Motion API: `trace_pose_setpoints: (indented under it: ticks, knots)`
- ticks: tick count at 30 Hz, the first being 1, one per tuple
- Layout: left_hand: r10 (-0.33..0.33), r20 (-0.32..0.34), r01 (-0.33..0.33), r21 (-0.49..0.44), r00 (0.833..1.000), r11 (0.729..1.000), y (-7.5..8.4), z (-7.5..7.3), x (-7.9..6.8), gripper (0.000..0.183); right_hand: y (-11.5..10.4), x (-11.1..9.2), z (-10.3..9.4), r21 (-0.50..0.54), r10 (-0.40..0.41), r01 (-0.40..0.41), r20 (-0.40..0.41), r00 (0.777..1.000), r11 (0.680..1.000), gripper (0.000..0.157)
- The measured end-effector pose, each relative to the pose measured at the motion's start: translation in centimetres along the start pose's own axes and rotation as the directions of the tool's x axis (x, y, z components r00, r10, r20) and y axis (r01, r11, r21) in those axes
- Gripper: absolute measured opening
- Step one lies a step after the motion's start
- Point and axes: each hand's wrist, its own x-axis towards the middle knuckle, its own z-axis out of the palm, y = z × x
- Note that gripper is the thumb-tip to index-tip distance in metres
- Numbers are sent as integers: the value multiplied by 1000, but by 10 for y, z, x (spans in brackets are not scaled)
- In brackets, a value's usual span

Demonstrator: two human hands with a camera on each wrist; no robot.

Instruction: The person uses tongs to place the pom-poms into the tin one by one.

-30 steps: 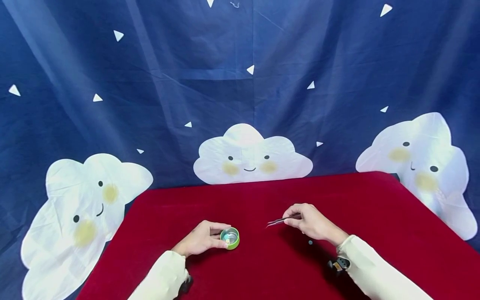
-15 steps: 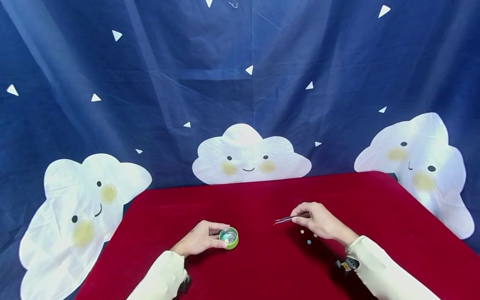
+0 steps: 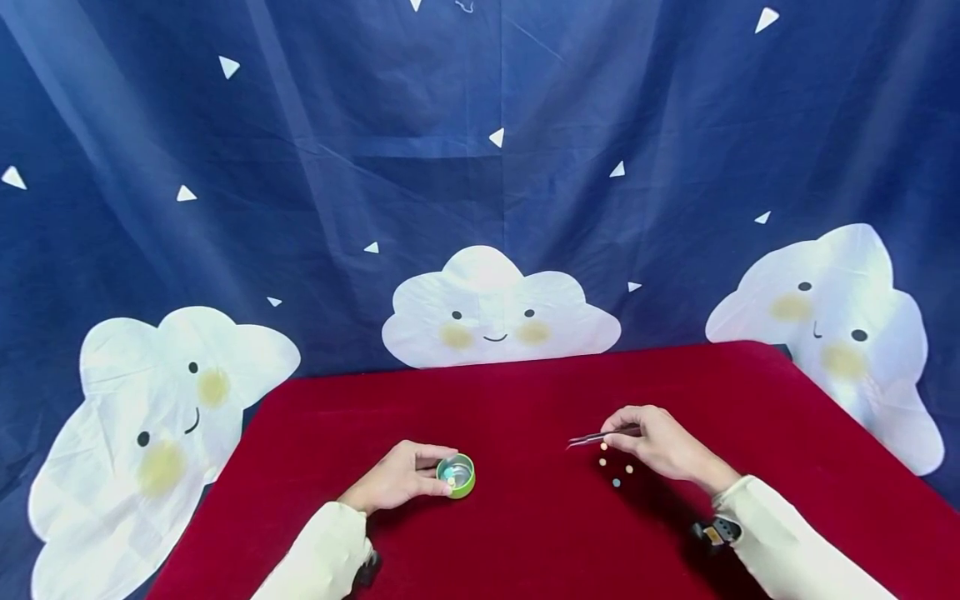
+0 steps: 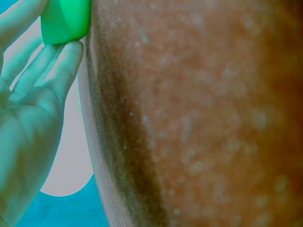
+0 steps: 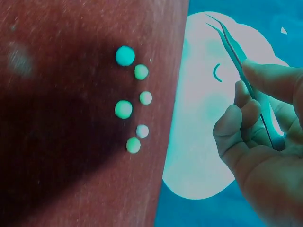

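My left hand (image 3: 396, 478) grips a small round green tin (image 3: 466, 490) from its left side, thumb in front and fingers behind. Pale and light-blue bits (image 3: 451, 475) lie inside the tin at its left. In the left wrist view, fingertips touch the wall of the tin (image 4: 66, 21). My right hand (image 3: 663, 443) pinches dark bent-tip tweezers (image 3: 588, 439) above the cloth, pointing left. The right wrist view shows the tweezers (image 5: 232, 47) with tips apart and nothing between them. Several small balls, including a blue ball (image 5: 125, 56) and a pale ball (image 5: 123, 109), lie below that hand.
A red cloth (image 3: 525, 533) covers the table. Behind it hangs a dark blue curtain (image 3: 427, 200) printed with white clouds and triangles. In the head view, a blue ball (image 3: 617, 482) lies near several pale balls, partly in the right arm's shadow.
My right hand has moved right with the tweezers, away from the tin. More of the pale balls beneath it have come into view. The left hand and tin stay in place.
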Motion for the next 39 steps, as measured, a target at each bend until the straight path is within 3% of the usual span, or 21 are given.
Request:
trace_pose_setpoints:
  ticks: [12,27,39]
  knots:
    - [-13,2,13,-9,1000,1000,1,-1,0,54,10,-12,-5,-33,-4,3,-33,999,999,3]
    - [-6,2,6,-29,1000,1000,2,0,-1,55,23,-25,-13,-68,45,-49,-59,997,996,8]
    - [-20,5,20,-21,1000,1000,-1,0,0,53,31,-30,-13,-81,19,-23,-54,998,996,8]
